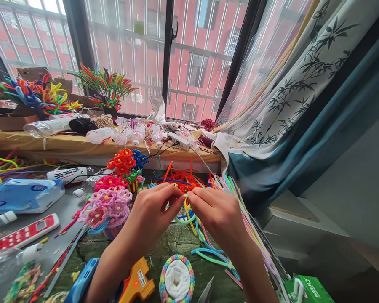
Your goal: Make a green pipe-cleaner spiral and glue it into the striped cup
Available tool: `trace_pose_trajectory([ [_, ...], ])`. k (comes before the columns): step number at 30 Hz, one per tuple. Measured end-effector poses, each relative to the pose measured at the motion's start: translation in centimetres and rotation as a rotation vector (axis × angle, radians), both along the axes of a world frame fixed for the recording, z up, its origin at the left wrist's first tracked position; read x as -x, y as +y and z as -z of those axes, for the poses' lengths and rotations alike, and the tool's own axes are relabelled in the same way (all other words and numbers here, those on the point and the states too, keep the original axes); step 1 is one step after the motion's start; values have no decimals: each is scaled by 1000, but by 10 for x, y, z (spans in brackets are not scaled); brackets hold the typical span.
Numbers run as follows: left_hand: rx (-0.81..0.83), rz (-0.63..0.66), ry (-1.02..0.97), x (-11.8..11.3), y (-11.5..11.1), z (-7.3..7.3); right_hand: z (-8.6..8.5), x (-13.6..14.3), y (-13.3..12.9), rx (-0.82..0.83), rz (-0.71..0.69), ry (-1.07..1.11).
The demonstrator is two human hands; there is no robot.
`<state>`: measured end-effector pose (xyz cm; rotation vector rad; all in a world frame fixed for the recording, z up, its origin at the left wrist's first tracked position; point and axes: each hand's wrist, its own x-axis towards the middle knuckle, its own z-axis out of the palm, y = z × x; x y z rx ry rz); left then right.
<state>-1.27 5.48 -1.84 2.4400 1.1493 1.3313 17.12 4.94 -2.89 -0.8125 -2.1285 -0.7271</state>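
My left hand (156, 204) and my right hand (216, 210) meet over the middle of the table, fingertips pinched together. Between them is a light green pipe cleaner (185, 220), which curves down below the fingers; both hands grip it near one spot. Beneath the hands a small round pot (177, 280) stands with a pastel rim and white filling. Left of that pot lies an orange glue gun (139, 281) with a small red light. Pink pipe-cleaner flowers (109, 208) stand left of my left hand.
Scissor blades (206, 291) point up near the front edge. Pastel pipe cleaners (252, 229) lie along the right, beside a green box (309, 289). At left are a tissue pack (22, 195) and a red-and-white remote (23, 233). Bottles (101, 135) line the windowsill (66, 147).
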Motion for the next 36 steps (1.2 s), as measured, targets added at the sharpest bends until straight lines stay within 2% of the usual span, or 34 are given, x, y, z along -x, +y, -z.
trace_pose_trajectory([
  [3, -50, -12, 15, -2, -2, -1, 0, 0, 0, 11, -23, -3],
  [11, -57, -30, -22, -6, -5, -1, 2, 1, -1, 22, -49, -9],
  [15, -39, -41, -46, -4, -4, -1, 1, 1, -2, 29, -26, 67],
  [17, -19, -45, -44, -2, -3, -1, 0, -1, -2, 111, -39, 156],
  [21, 29, -40, -29, 1, 0, -1, -4, -7, -1, 393, -86, 358],
  [26, 70, -21, -15, 2, 2, -1, -8, -6, -5, 528, -114, 464],
  [29, 68, -26, -13, 2, 2, -1, -7, -2, -6, 535, -119, 456],
  [36, 40, -25, -59, 2, 2, 0, -3, 0, -4, 419, -51, 429],
])
